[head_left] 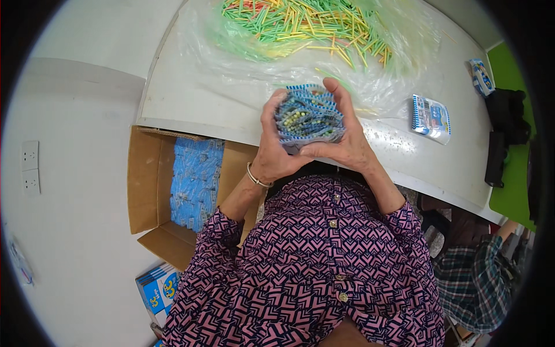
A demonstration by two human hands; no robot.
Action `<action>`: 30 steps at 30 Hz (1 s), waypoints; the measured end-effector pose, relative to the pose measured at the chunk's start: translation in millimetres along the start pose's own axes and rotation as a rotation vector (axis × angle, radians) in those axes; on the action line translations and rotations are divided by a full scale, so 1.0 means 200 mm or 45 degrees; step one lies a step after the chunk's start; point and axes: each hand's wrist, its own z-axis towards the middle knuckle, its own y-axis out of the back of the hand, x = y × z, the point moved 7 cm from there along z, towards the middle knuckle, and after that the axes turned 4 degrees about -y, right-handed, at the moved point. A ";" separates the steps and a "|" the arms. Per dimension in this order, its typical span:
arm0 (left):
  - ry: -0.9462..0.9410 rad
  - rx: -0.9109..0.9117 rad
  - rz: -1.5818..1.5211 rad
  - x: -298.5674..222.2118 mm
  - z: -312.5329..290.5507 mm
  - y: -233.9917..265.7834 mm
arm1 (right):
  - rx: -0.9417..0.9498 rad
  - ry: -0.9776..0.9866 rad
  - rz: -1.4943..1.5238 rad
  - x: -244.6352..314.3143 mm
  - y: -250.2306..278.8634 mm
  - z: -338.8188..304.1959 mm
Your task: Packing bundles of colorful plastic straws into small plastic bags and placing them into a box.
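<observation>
Between my two hands is a bundle of small blue-and-white plastic packets (310,118), standing on edge and pressed together. Through their clear tops show the ends of yellow-green sticks. My left hand (274,139), with a bracelet at the wrist, wraps the bundle's left side. Round its right side curls my right hand (350,136), its thumb across the near face. The bundle is held above the near edge of the white table (231,118). Beyond it, a heap of thin green, yellow and red sticks (312,26) lies on a clear plastic sheet (208,63).
An open cardboard box (144,185) at the left holds rows of blue packets (196,182). A single packet (430,118) lies on the table's right, another (481,77) farther back beside black objects (507,115). Printed blue-and-white cartons (157,289) stand lower left. A person in a plaid shirt (474,283) is at lower right.
</observation>
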 end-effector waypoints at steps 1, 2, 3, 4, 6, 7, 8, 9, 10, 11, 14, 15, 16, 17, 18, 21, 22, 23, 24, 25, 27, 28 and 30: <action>0.001 -0.001 0.000 0.01 -0.01 0.00 | 0.035 -0.018 -0.108 -0.02 0.01 0.00; 0.061 0.059 -0.062 0.05 -0.04 0.00 | 0.036 -0.019 -0.108 -0.02 0.02 0.00; 0.121 0.119 -0.124 0.08 -0.05 -0.01 | 0.086 -0.037 -0.134 -0.01 0.03 0.00; 0.127 0.117 -0.128 0.08 -0.06 -0.01 | 0.136 -0.062 -0.159 -0.02 0.03 -0.02; 0.186 0.106 -0.210 0.10 -0.05 -0.01 | 0.203 -0.107 -0.207 -0.07 0.05 -0.04; 0.126 0.151 -0.159 0.08 -0.04 -0.01 | 0.271 -0.137 -0.254 -0.09 0.04 -0.03; 0.126 0.147 -0.155 0.08 -0.02 -0.01 | 0.276 -0.135 -0.253 -0.07 0.05 -0.02; 0.087 0.172 -0.181 0.07 -0.01 -0.02 | 0.356 -0.175 -0.301 -0.06 0.05 -0.01; 0.047 0.202 -0.214 0.05 -0.01 -0.04 | 0.428 -0.219 -0.351 -0.06 0.04 -0.02; 0.045 0.203 -0.216 0.05 -0.01 -0.05 | 0.426 -0.220 -0.353 -0.07 0.04 -0.02; 0.056 0.265 -0.095 0.04 -0.01 -0.08 | 0.377 -0.324 -0.192 -0.13 0.04 -0.02; 0.024 0.331 -0.035 0.04 -0.02 -0.08 | 0.345 -0.274 -0.224 -0.12 0.04 -0.01; -0.003 0.397 0.029 0.04 -0.01 -0.08 | 0.317 -0.224 -0.251 -0.10 0.03 0.00; 0.000 0.394 0.032 0.03 0.00 -0.05 | 0.321 -0.224 -0.249 -0.10 0.02 0.01; 0.048 0.430 0.001 0.03 0.02 -0.02 | 0.307 -0.295 -0.194 -0.11 0.02 0.01; 0.010 0.452 0.073 -0.12 0.17 0.11 | 0.275 -0.369 -0.096 -0.15 0.03 0.01; -0.064 0.436 0.189 -0.20 0.22 0.15 | 0.269 -0.371 -0.041 -0.16 0.02 0.00; -0.060 0.432 0.191 -0.24 0.28 0.16 | 0.274 -0.373 -0.039 -0.17 0.02 0.00; -0.163 0.544 0.433 -0.29 0.32 0.12 | 0.257 -0.390 -0.008 -0.18 0.03 0.00; -0.267 0.651 0.683 -0.32 0.33 0.07 | 0.245 -0.402 0.024 -0.18 0.03 0.00; -0.210 0.740 0.753 -0.32 0.32 -0.01 | 0.251 -0.403 -0.036 -0.15 0.03 0.00; -0.153 0.844 0.813 -0.29 0.30 -0.04 | 0.243 -0.409 -0.090 -0.14 0.03 -0.01; -0.122 0.914 0.863 -0.27 0.29 -0.05 | 0.276 -0.432 -0.135 -0.15 0.03 -0.01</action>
